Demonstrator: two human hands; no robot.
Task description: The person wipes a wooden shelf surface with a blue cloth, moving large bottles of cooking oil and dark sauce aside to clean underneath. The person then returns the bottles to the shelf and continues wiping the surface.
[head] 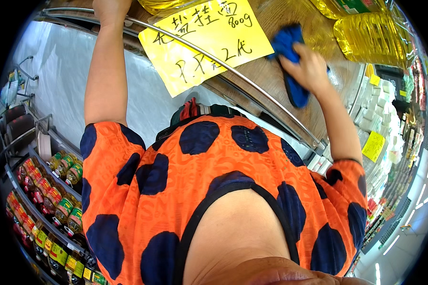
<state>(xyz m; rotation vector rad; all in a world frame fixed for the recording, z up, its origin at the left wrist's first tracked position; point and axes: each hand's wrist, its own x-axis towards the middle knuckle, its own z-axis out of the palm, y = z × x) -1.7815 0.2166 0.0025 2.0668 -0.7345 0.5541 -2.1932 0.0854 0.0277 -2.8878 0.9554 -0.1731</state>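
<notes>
My right hand grips a blue cloth against the wood-grain shelf top. The cloth spreads out on both sides of the fingers and is slightly blurred. A yellow paper sign with handwriting lies just left of it, behind a thin metal rail along the shelf's front edge. My left hand is at the top left by the far end of the rail. Its fingers are cut off by the picture's top edge, so what it holds or touches is hidden.
Large clear bottles of yellow oil stand at the shelf's right end, and another oil bottle is behind the sign. Racks of bottles fill the lower left. To the right are stacked white packages with yellow tags.
</notes>
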